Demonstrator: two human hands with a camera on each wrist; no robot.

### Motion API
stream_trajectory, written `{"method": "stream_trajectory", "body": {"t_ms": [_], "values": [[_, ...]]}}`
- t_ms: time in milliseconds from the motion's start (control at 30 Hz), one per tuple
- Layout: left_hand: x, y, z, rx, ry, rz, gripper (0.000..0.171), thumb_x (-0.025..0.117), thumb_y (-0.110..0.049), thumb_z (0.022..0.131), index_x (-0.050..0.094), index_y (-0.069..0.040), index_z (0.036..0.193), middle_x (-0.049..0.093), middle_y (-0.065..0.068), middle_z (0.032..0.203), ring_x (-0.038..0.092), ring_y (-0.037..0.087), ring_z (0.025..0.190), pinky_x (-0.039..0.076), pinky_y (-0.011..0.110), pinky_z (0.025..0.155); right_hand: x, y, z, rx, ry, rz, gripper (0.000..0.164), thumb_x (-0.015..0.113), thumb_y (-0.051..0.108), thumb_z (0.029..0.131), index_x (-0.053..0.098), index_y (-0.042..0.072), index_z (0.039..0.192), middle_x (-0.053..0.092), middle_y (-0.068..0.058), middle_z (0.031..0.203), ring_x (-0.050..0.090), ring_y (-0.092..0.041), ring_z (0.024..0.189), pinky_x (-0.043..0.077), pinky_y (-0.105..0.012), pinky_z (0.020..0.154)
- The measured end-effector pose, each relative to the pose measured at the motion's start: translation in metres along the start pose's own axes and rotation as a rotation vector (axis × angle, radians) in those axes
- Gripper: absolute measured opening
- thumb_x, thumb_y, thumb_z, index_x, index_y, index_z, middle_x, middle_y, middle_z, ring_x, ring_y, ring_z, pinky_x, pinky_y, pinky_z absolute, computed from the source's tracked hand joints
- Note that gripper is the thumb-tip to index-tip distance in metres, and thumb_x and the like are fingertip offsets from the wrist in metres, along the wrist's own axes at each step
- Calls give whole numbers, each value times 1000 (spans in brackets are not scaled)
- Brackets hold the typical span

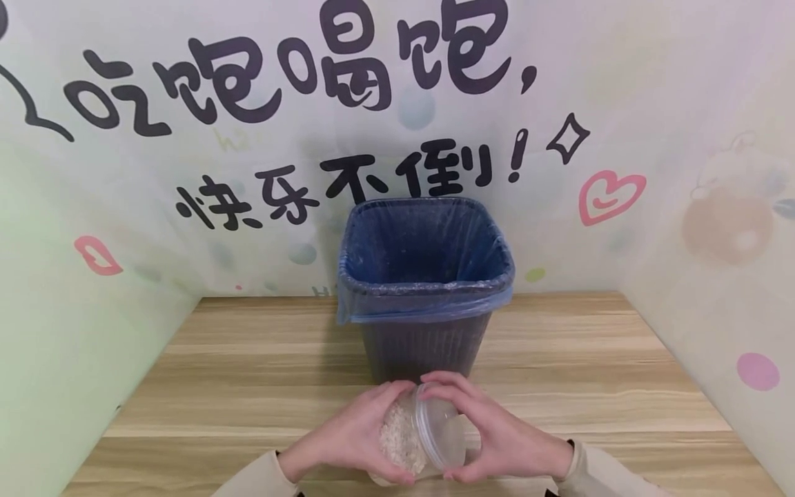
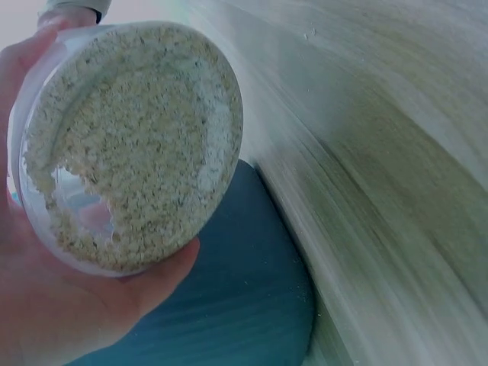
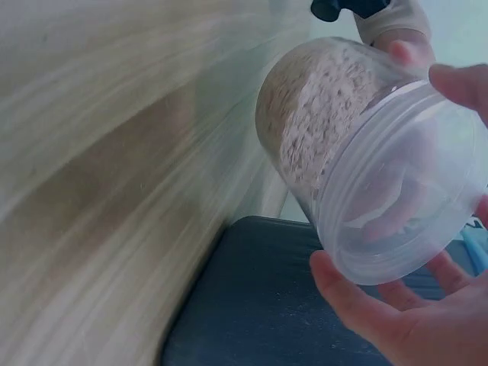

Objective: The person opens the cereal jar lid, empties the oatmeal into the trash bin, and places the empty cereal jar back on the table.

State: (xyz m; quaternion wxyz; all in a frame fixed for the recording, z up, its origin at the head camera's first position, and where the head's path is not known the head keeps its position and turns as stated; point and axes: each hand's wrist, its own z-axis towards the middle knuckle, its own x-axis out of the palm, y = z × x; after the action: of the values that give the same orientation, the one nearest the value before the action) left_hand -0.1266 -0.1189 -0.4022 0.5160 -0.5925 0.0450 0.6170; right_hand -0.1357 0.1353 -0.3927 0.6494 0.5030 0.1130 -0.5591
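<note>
Jar [image 1: 415,433], round clear plastic w/ coarse flakes [image 3: 328,110]: L hand [image 1: 350,431] grips base [image 2: 145,145], R hand [image 1: 502,435] grips lid [image 3: 408,183].

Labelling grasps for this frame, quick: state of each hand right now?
Left hand: closed around the clear jar, towards its base end.
Right hand: closed around the jar's translucent lid.

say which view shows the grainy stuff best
The left wrist view: the grainy stuff shows largest, nearly face-on. The right wrist view shows it through the side of the jar; the head view, smaller, partly behind the left hand.
</note>
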Motion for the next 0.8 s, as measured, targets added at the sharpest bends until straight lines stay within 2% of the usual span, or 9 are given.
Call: {"method": "stream_trajectory", "body": {"t_ms": [200,367,600,800], "values": [[-7,6,-1,54,39,-82,93,89,-38,62,43,-5,136,57,3,122,53,14,110,45,32,94,-2,2,4,-36,57,-23,87,86,16,62,43,17,138,32,-9,147,39,-22,130,44,-34,97],[-10,13,1,89,95,-147,92,90,-34,64,41,-9,137,57,-1,122,53,9,108,46,29,92,-5,3,8,-72,94,-54,88,87,15,61,43,18,136,32,-8,147,37,-22,132,43,-34,98],[-15,22,-2,71,172,-198,88,89,-31,65,42,-11,137,58,-4,119,54,7,105,46,27,91,-13,8,11,-189,136,-229,84,88,20,62,45,19,134,30,-9,148,30,-29,136,45,-41,97],[-17,26,-6,44,188,-260,88,88,-30,67,40,-14,139,57,-5,122,54,8,107,46,29,92,-17,7,8,-178,136,-242,84,88,22,63,45,20,135,30,-9,149,30,-31,136,43,-42,99]]}}
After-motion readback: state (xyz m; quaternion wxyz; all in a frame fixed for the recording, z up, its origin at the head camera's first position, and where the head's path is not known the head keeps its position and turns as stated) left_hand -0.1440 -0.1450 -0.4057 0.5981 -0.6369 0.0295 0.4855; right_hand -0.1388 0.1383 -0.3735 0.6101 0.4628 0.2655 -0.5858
